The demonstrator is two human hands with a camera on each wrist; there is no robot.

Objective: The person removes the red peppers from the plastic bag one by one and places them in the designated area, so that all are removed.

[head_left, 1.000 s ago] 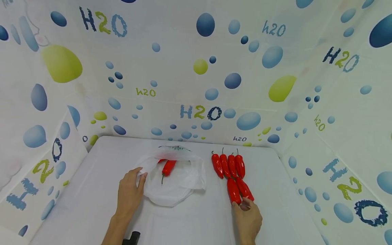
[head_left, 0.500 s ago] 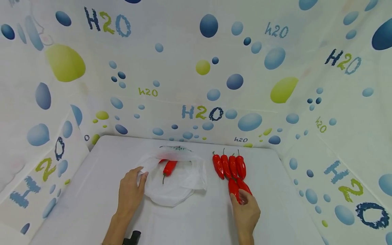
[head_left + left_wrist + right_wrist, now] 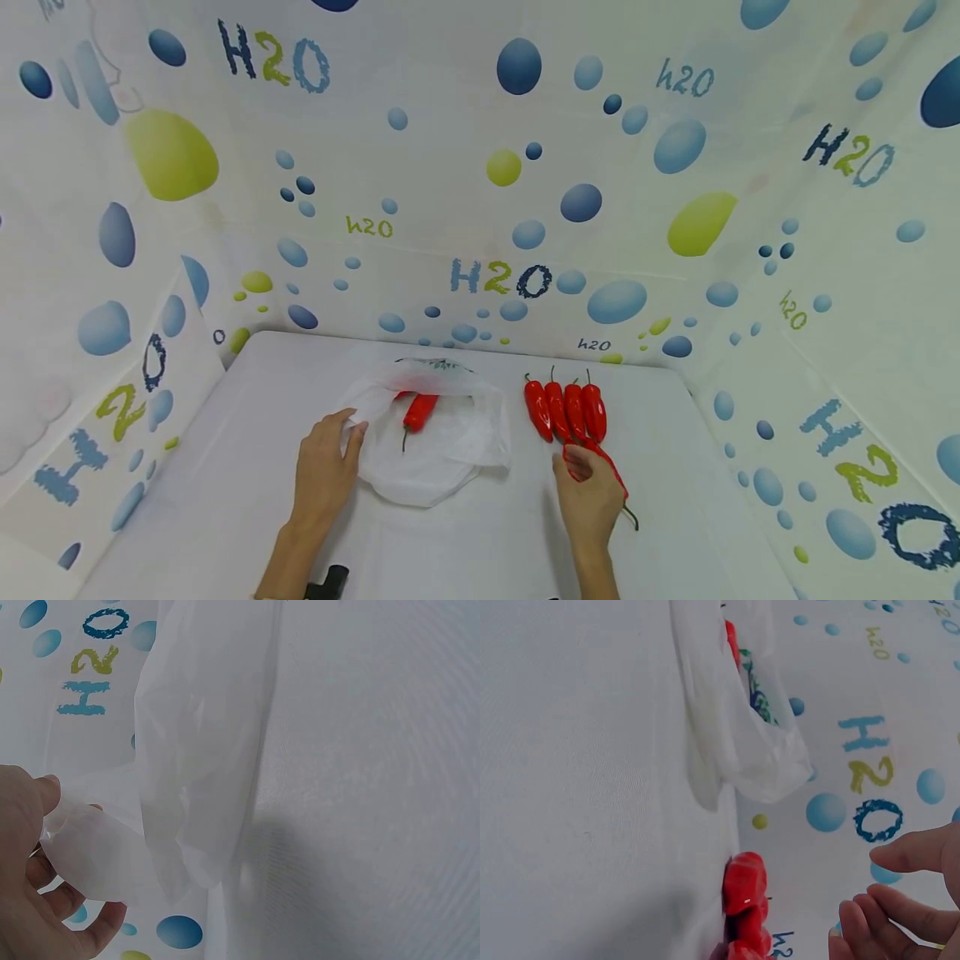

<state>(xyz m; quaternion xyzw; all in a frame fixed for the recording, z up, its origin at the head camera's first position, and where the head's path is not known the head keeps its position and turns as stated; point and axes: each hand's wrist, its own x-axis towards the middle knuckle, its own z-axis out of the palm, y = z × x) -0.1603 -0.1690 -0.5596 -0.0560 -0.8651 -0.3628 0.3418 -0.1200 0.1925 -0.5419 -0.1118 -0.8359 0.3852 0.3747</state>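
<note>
My left hand (image 3: pixel 327 467) holds the rim of a white plastic bag (image 3: pixel 450 482); in the left wrist view the thin film (image 3: pixel 97 855) lies between thumb and curved fingers. Inside the bag's mouth lies a red chili pepper (image 3: pixel 420 413), with part of more red behind it. On the right, my right hand (image 3: pixel 588 500) is raised over two red peppers. One right-hand pepper (image 3: pixel 613 468) shows its green stem; the other is mostly hidden by the hand. In the right wrist view, thumb and fingers (image 3: pixel 911 851) are apart with nothing between them, above the red peppers (image 3: pixel 746 885).
Several red peppers (image 3: pixel 574 412) lie side by side in a row farther back, stems pointing away. A black object (image 3: pixel 327 583) is at my left wrist. The white table (image 3: pixel 465 550) ends at a patterned sheet wall (image 3: pixel 420 283) behind and at both sides.
My right hand has moved up and left from the nearer peppers' stem ends, now covering more of the left one. My left hand keeps holding the bag. The view has shifted slightly.
</note>
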